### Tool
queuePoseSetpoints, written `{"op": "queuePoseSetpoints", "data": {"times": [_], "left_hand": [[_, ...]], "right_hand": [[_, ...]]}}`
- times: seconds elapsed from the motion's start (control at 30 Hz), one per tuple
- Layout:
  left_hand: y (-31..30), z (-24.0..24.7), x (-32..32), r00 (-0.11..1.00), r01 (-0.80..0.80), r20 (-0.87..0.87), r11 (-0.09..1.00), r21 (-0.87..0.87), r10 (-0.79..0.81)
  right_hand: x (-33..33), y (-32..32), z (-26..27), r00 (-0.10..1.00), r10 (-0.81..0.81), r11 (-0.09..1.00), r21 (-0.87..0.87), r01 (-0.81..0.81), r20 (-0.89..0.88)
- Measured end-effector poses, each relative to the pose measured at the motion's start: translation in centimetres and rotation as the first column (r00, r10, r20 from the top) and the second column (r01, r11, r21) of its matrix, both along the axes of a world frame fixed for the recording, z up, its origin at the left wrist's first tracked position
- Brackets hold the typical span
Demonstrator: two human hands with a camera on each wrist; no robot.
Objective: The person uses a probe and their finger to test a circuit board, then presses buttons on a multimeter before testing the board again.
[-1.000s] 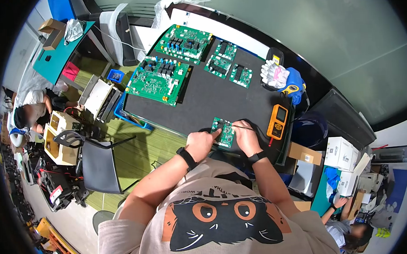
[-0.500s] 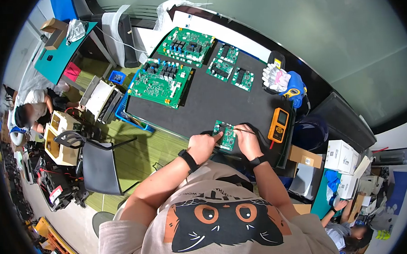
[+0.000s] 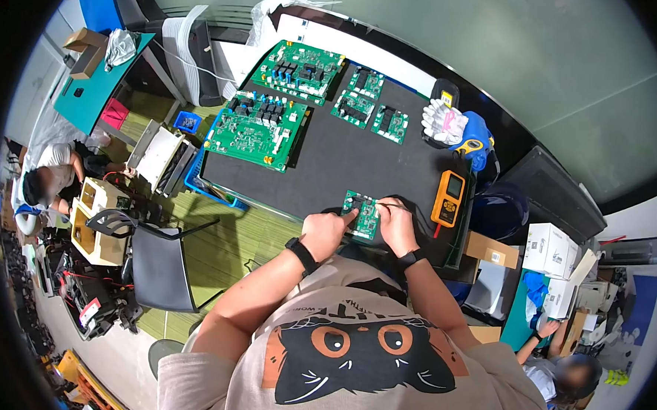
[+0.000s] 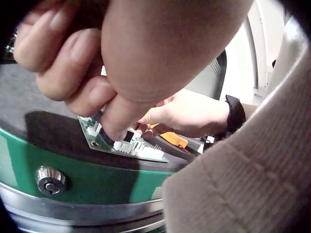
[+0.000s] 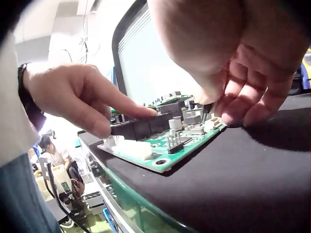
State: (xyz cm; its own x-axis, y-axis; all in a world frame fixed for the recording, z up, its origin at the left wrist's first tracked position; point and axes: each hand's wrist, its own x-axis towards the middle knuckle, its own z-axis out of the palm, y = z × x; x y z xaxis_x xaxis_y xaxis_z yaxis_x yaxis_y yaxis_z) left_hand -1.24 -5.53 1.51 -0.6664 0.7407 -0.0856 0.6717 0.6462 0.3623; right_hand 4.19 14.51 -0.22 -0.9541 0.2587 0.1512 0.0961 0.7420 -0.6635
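Observation:
A small green circuit board [image 3: 360,215] lies at the near edge of the dark mat. My left hand [image 3: 325,235] extends its index finger onto the board's black components [image 5: 148,126], with the thumb beside them and the other fingers curled. My right hand [image 3: 396,225] pinches a thin dark tool [image 5: 208,109] at the board's opposite side. Its tip meets the parts near a white connector [image 5: 214,123]; I cannot tell the tool's kind. The right hand's lower fingertips rest close by the board's edge.
Two large green boards [image 3: 256,131] [image 3: 303,69] and several small boards [image 3: 390,124] lie farther back. To the right are an orange handheld meter [image 3: 448,199], white gloves [image 3: 444,119] and a blue tool [image 3: 477,139]. A black chair [image 3: 161,269] stands left, and other people sit farther off.
The view shifts slightly down and back up. Both hands stay at the small board; the right hand and its thin tool shift only slightly.

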Motion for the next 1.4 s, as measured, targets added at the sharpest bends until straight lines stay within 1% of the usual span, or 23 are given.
{"op": "queuePoseSetpoints", "data": {"times": [0.23,0.3,0.43,0.5,0.63,0.73,0.83,0.9,1.13,1.4], "left_hand": [[-0.1,-0.1,0.1,1.0,-0.005,0.0,1.0,0.014,0.005],[0.0,0.3,0.0,1.0,0.004,-0.003,1.0,-0.014,-0.004],[0.1,0.0,0.1,1.0,-0.008,-0.003,0.999,0.038,0.008],[0.1,0.3,0.0,1.0,0.01,0.027,1.0,-0.009,-0.009],[-0.1,0.7,-0.2,1.0,0.027,0.015,0.999,-0.019,-0.027],[0.0,0.7,-0.1,0.999,0.025,0.045,0.999,-0.036,-0.023],[0.1,0.6,-0.2,0.999,0.042,0.025,0.999,-0.025,-0.041],[0.0,0.8,-0.2,0.999,0.034,0.021,0.998,-0.052,-0.033],[0.0,0.8,-0.2,0.999,0.037,0.034,0.997,-0.072,-0.035],[-0.1,1.0,-0.2,0.999,0.028,0.038,0.999,-0.039,-0.027]], "right_hand": [[-0.2,-0.3,0.4,0.997,-0.012,1.0,0.023,0.01,0.075],[-0.3,-0.5,0.4,0.999,-0.003,0.995,0.102,-0.001,0.046],[-0.3,-0.4,0.8,0.998,0.011,0.991,0.134,-0.02,0.064],[-0.4,-0.6,0.9,0.997,-0.004,0.992,0.129,-0.006,0.081],[-0.5,-0.6,0.6,0.996,-0.024,0.995,0.094,0.016,0.084],[-0.2,-0.3,0.3,0.998,-0.025,0.998,0.067,0.021,0.065],[0.1,-0.2,0.0,0.997,-0.068,0.997,0.049,0.066,0.045],[0.4,-0.1,-0.1,0.999,-0.028,0.999,0.028,0.029,-0.016],[1.0,0.1,0.3,1.0,-0.006,1.0,0.016,0.006,0.007],[1.0,0.2,0.4,0.999,0.027,0.999,0.023,-0.027,0.023]]}}
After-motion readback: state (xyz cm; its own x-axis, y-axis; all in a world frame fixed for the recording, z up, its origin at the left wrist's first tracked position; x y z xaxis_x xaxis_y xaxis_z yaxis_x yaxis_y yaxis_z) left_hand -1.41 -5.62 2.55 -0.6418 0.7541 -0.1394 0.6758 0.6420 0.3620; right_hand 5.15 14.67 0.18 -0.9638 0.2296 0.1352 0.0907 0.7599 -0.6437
